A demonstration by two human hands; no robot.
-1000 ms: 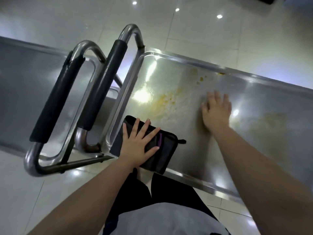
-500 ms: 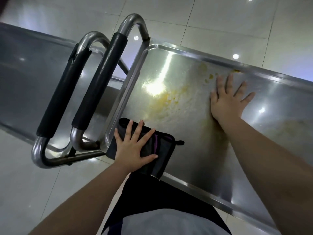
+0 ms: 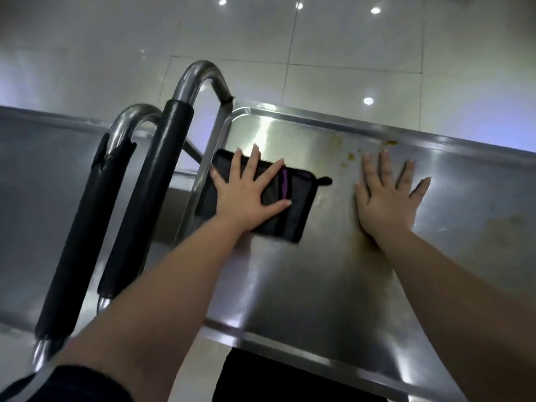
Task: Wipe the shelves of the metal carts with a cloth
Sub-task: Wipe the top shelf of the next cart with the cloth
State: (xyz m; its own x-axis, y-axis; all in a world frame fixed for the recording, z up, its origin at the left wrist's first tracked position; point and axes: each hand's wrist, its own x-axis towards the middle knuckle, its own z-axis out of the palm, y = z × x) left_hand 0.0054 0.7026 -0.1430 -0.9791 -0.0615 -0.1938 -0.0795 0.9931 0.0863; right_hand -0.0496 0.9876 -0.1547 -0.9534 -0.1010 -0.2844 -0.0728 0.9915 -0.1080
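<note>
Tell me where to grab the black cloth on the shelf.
Pinch the black cloth at its right edge by the loop tab, from the right. It lies flat, the left hand presses its left half, and the shelf rim crowds that side.

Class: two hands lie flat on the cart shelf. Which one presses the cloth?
The left hand, fingers spread on the dark cloth; the right hand rests on the bare, stained shelf.

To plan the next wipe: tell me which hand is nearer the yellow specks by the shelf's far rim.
Right. The right hand lies flat, fingertips beside the yellow specks; the left hand presses the black cloth farther left, near the handles.
</note>
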